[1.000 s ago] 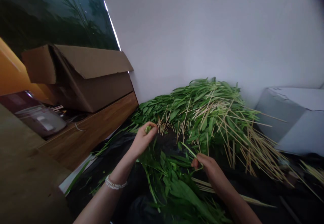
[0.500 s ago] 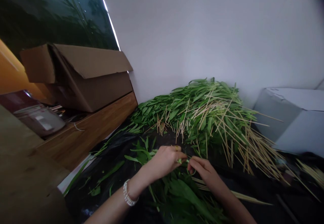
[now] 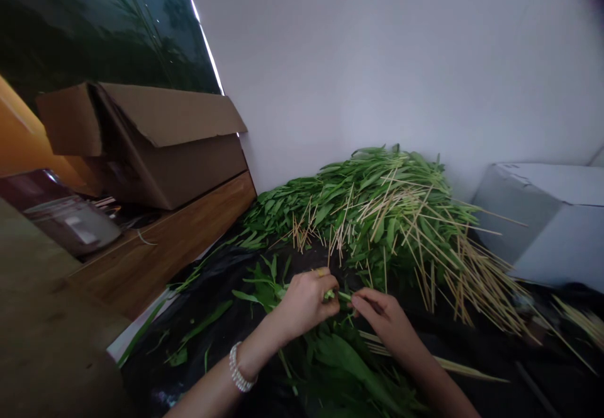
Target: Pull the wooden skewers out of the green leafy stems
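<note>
My left hand (image 3: 309,298), with a ring and a beaded bracelet (image 3: 240,367) on its wrist, is closed around the stems of a leafy green bunch (image 3: 259,286). The leaves stick out to the left of the fist. A pale green stem (image 3: 345,296) runs from this fist to my right hand (image 3: 377,311), whose thumb and fingers pinch its end. Below both hands lie loose broad green leaves (image 3: 349,361). Thin wooden sticks (image 3: 465,369) lie partly under my right forearm.
Against the white wall, a large heap of leafy bunches (image 3: 302,201) on sticks spreads over black plastic sheeting (image 3: 207,298). A white box (image 3: 533,216) stands at right. On the wooden ledge (image 3: 207,216) at left are a cardboard box (image 3: 189,160) and a clear jar (image 3: 75,223).
My left fist has turned slightly and its fingers show more curled around the stems. More of the green stem shows between the two hands. My right hand has shifted only a little.
</note>
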A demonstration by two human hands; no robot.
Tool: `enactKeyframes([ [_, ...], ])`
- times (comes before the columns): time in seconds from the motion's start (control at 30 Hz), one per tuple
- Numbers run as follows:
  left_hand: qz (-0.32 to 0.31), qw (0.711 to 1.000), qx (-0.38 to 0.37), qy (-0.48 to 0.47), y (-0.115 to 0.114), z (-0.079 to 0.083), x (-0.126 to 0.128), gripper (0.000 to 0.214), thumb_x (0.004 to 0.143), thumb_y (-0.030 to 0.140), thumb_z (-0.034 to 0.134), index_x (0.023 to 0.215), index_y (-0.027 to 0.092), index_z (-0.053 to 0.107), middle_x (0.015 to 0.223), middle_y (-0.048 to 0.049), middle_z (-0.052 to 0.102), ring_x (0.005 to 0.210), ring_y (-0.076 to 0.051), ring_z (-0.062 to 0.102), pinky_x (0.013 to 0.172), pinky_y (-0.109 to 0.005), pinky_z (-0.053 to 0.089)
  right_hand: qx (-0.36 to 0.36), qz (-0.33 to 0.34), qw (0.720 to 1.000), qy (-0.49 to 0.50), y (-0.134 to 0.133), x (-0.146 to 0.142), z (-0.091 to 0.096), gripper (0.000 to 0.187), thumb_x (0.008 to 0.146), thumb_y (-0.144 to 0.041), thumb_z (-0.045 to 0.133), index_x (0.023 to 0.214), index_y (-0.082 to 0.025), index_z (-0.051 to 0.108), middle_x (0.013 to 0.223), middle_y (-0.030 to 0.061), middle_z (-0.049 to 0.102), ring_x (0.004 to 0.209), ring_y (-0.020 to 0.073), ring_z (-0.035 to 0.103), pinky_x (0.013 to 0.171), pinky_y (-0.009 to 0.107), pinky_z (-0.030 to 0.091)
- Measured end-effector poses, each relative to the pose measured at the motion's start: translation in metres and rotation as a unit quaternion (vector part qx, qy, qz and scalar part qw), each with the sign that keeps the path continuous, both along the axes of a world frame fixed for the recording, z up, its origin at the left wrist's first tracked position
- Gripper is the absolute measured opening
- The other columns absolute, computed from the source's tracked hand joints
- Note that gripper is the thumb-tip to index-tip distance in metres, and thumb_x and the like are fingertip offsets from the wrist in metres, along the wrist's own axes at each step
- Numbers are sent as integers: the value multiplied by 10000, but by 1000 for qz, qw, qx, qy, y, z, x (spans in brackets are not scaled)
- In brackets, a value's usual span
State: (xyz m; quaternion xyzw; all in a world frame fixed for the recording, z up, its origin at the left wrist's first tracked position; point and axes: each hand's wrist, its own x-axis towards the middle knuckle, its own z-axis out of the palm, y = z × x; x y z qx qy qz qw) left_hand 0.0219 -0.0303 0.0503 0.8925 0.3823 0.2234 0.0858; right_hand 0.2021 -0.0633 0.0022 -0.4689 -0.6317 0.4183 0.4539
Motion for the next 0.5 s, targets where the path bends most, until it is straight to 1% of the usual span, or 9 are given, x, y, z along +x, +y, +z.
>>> enactKeyframes([
  [0.07,54,993,-16,-101,8,-1,-3,102,708,111,527,715,175,605,710,-6,570,679,-136,535,630,-223,381,8,-18,1000,-5,0,2,-1,302,810,-443,548,673,-186,628,662,2,593,694,169,564,673,259,414],
  [0.1,89,982,-32,-165,14,0,-7,95,698,113,520,693,169,596,687,-2,564,659,-131,527,621,-222,380,6,-31,999,0,1,4,-1,297,800,-448,561,686,-184,639,662,5,599,690,171,565,672,261,417],
  [0.13,125,963,-55,-233,20,3,-13,82,697,128,515,680,165,586,657,6,553,626,-123,513,599,-218,376,1,-47,999,11,1,6,-1,302,789,-461,572,695,-184,647,661,9,607,688,174,568,671,265,422],
  [0.2,176,906,-121,-365,33,12,-30,80,733,201,503,700,165,567,571,40,487,514,-97,442,510,-201,337,-12,-80,995,50,4,12,-1,331,771,-499,586,703,-182,653,674,23,630,709,188,584,683,275,437],
  [0.27,178,852,-183,-457,41,24,-47,124,766,277,496,745,169,554,557,55,468,476,-86,413,467,-190,317,-20,-103,990,93,7,16,-1,362,759,-534,596,719,-179,658,693,39,651,725,199,596,675,282,447],
  [0.33,155,816,-228,-508,42,35,-60,136,770,303,507,766,172,540,685,27,567,554,-96,493,508,-193,382,-34,-114,984,131,9,17,-3,385,749,-552,610,751,-172,668,676,43,649,675,186,586,596,268,438],
  [0.37,142,806,-243,-521,40,41,-63,135,771,307,512,769,173,530,793,3,613,630,-111,539,556,-207,424,-43,-115,981,152,10,17,-5,391,745,-554,618,772,-168,672,661,41,643,631,170,570,539,254,418],
  [0.43,122,803,-251,-527,32,50,-62,150,792,326,507,767,178,505,924,-27,637,775,-151,585,655,-245,472,-59,-115,972,195,12,16,-7,394,739,-548,635,813,-163,672,653,38,639,541,133,523,443,226,357],
  [0.5,107,823,-244,-501,19,55,-54,172,829,355,483,784,189,493,833,-16,628,777,-163,587,674,-258,474,-64,-115,965,228,13,19,-7,382,737,-529,651,848,-165,664,709,47,661,485,102,487,395,211,318],
])
